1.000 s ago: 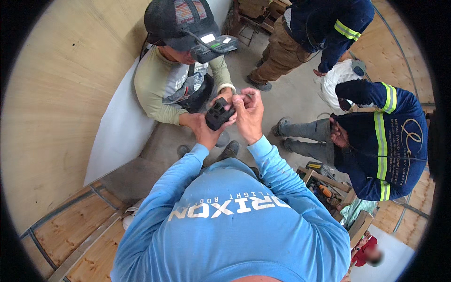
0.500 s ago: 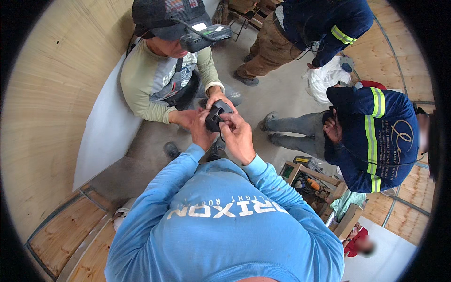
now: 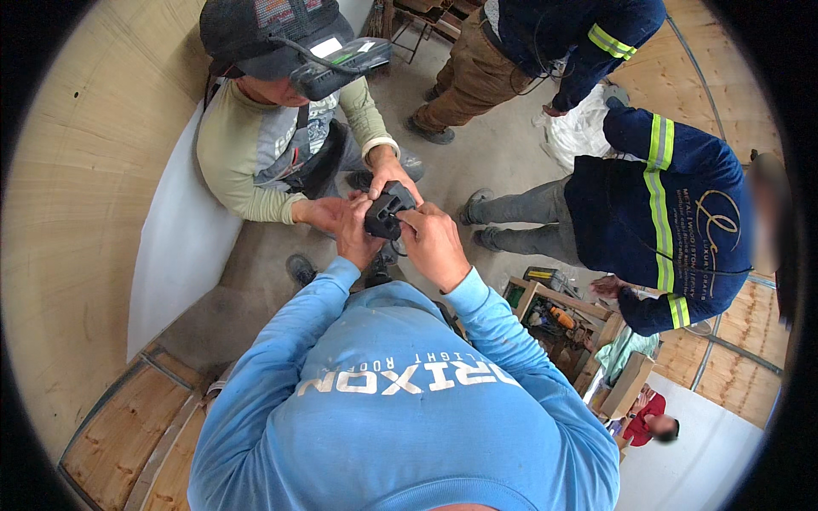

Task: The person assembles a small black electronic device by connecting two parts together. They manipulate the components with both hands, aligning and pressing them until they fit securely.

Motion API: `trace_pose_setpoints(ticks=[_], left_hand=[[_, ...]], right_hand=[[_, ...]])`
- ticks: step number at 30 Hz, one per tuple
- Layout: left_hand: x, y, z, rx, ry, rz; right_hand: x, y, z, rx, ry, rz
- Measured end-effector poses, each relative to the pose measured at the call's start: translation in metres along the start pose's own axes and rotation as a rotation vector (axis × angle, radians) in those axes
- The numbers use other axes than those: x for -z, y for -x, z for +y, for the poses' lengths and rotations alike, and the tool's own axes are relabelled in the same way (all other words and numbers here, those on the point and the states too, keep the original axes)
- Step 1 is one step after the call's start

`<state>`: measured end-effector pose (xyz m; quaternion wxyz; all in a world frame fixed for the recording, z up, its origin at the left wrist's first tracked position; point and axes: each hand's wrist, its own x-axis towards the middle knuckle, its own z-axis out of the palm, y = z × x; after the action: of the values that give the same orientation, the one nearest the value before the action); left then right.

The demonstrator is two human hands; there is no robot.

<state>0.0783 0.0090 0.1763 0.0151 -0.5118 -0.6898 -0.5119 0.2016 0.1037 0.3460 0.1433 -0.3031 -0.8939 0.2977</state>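
Note:
A boxy black device with a recess in its face is held up in front of my chest. My left hand is closed around its left side. Against its right side my right hand has curled fingers, the fingertips at the recess. One hand of a co-worker grips the far top of the same device. That person's other hand is beside my left hand, partly behind it. A thin dark cord seems to hang below the device, mostly hidden by my right hand.
Facing me stands the co-worker in a cap with a head-worn device. Two people in navy jackets are at the right and far right. A wooden crate of tools sits at my right. A white panel leans on the left wall.
The view has shifted slightly. My right fingers have moved a little on the device. At the right, the person in navy has lowered a hand toward the tool crate.

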Motion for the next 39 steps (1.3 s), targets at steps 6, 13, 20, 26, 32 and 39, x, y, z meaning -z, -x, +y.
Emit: trace_pose_setpoints(ticks=[6,13,20,26,32,39], left_hand=[[0.011,-0.014,0.015,0.039,-0.052,-0.197],[0.017,-0.021,0.008,-0.075,-0.038,-0.146],[0.022,-0.037,0.014,-0.147,-0.020,-0.123],[0.022,-0.045,0.015,-0.161,-0.003,-0.129],[0.023,-0.051,0.015,-0.167,-0.018,-0.185],[0.016,-0.046,0.007,-0.084,-0.019,-0.157]], right_hand=[[0.014,-0.012,-0.010,0.051,0.178,-0.107],[0.025,-0.018,-0.010,0.044,0.046,-0.130],[0.016,-0.009,-0.015,-0.004,0.029,0.099],[0.017,-0.013,-0.008,0.042,-0.040,0.109],[0.021,-0.024,0.007,0.030,-0.076,0.024],[0.021,-0.025,0.000,0.062,0.097,-0.008]])
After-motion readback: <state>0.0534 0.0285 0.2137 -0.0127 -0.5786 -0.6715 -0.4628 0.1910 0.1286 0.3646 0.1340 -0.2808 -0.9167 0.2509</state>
